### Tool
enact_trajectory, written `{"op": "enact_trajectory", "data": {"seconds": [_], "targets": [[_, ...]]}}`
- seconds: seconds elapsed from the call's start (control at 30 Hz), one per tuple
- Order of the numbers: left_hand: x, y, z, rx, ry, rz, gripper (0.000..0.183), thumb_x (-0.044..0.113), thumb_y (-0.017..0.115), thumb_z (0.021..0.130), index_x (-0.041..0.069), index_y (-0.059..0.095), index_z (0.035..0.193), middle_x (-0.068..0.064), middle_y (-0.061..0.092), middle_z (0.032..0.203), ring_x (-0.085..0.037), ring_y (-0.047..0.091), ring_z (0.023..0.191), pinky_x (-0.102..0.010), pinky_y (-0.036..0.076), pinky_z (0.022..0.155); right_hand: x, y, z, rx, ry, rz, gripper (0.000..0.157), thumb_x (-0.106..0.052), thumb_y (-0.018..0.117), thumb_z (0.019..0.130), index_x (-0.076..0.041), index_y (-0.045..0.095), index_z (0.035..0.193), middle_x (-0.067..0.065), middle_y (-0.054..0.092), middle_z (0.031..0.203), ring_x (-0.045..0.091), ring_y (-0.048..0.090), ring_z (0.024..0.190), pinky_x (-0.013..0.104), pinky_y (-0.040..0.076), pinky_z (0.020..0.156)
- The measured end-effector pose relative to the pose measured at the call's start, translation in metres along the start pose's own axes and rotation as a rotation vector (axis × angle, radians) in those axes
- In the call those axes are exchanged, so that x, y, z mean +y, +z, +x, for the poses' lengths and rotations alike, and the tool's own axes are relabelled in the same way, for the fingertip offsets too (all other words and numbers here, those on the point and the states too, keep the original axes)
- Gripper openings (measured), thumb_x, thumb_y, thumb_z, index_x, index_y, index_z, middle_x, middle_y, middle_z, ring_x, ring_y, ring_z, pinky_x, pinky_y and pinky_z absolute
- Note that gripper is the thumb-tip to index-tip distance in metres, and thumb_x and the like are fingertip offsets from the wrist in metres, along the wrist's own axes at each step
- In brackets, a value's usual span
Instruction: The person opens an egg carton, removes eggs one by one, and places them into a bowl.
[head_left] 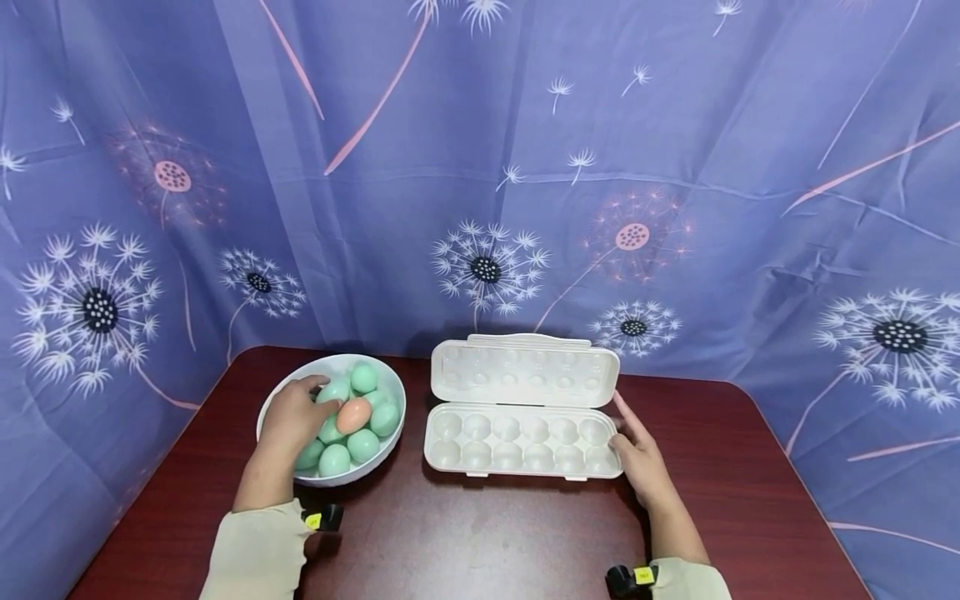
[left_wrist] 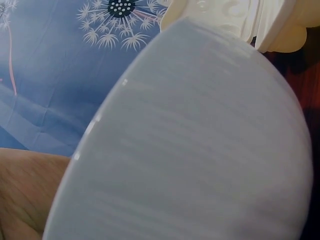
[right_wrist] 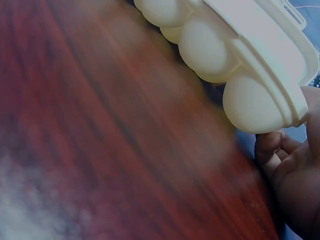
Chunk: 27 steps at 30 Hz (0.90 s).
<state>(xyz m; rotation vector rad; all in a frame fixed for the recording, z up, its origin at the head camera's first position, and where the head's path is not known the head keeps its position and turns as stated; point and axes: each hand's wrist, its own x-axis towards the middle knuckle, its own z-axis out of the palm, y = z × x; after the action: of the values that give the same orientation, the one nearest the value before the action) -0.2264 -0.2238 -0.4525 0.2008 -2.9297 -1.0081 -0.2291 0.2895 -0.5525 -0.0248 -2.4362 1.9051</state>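
A white bowl (head_left: 397, 446) on the left of the table holds several light green eggs (head_left: 363, 446) and one orange egg (head_left: 354, 415). My left hand (head_left: 294, 417) reaches over the bowl's left rim, thumb and finger on either side of a green egg (head_left: 334, 391). In the left wrist view the bowl's outer wall (left_wrist: 195, 130) hides the fingertips. A cream egg box (head_left: 525, 477) lies with its lid (head_left: 525, 375) raised, its cups bare. At its right end my right hand (head_left: 643, 467) grips the edge, the thumb over the rim and one finger stretched along the lid.
Everything stands on a dark red wooden table (head_left: 480, 542). A blue curtain with dandelion prints (head_left: 375, 208) hangs behind and at both sides. A gap of bare wood separates the bowl from the egg box.
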Motion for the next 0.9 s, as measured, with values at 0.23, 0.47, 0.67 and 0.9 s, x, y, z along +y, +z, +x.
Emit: {"op": "enact_trajectory", "data": {"seconds": [0.23,0.47,0.67,0.9], "targets": [[-0.0002,-0.0009,-0.0003,-0.017,-0.012,-0.001,0.053,0.021,0.067,0.091,-0.006,0.057,0.136,-0.03,0.063,0.128,-0.048,0.057,0.12,-0.058,0.044,0.102,-0.0024,0.0007,-0.0016,-0.013,0.014,0.029,0.075,0.008,0.045,0.094,-0.022,0.029,0.16,0.008,0.058,0.12,0.005,0.06,0.089,0.021,0.053,0.072],[-0.0001,-0.0009,-0.0004,-0.016,-0.011,-0.003,0.053,0.02,0.067,0.092,-0.006,0.056,0.137,-0.031,0.063,0.127,-0.048,0.057,0.118,-0.058,0.045,0.101,-0.0058,0.0007,-0.0032,-0.002,0.028,0.019,0.071,0.005,0.046,0.094,-0.021,0.034,0.159,0.007,0.059,0.127,0.002,0.062,0.094,0.018,0.053,0.079],[0.0,-0.0003,-0.0017,-0.011,-0.011,-0.014,0.053,0.019,0.066,0.092,-0.006,0.056,0.137,-0.03,0.064,0.125,-0.047,0.058,0.117,-0.057,0.045,0.1,-0.0024,-0.0012,-0.0037,-0.016,0.014,0.036,0.064,0.002,0.046,0.097,-0.016,0.037,0.157,-0.015,0.064,0.119,0.0,0.065,0.094,0.018,0.054,0.08],[0.0,-0.0006,-0.0007,-0.013,-0.006,-0.002,0.052,0.02,0.066,0.092,-0.005,0.057,0.136,-0.03,0.063,0.129,-0.048,0.056,0.121,-0.058,0.044,0.102,0.0016,-0.0031,-0.0029,-0.038,-0.013,0.099,0.053,-0.007,0.043,0.104,-0.01,0.038,0.157,-0.022,0.066,0.117,0.0,0.066,0.098,0.019,0.055,0.078]]}}
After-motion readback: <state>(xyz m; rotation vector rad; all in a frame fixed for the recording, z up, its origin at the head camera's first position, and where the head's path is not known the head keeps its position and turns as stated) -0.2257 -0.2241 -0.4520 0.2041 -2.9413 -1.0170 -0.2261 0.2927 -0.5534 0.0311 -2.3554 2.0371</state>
